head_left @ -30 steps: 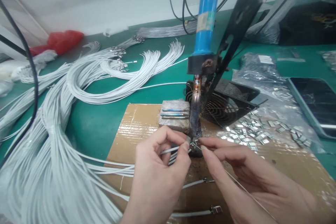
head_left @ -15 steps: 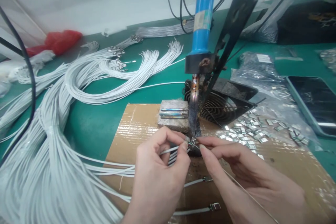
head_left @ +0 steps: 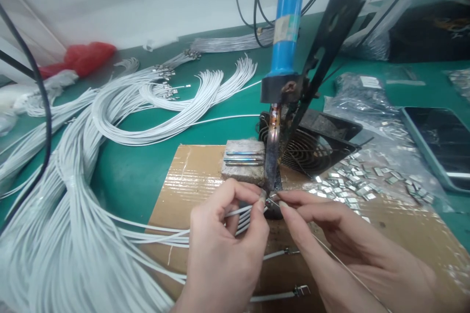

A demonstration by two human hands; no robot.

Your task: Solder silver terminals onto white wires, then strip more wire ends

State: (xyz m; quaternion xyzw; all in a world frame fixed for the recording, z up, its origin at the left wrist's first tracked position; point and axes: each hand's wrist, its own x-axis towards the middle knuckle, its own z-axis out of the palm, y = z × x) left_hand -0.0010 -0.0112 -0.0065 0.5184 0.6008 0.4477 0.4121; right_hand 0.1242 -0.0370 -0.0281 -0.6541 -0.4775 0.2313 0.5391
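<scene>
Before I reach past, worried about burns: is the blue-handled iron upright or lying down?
Near upright, tip down: the blue handle rises above the metal shaft.

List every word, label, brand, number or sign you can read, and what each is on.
No text can be read.
White label on the plastic bag: too small and blurred.
Gold marking on the black item: too blurred to tell if it is text.
Tape on the iron: nothing legible.
</scene>
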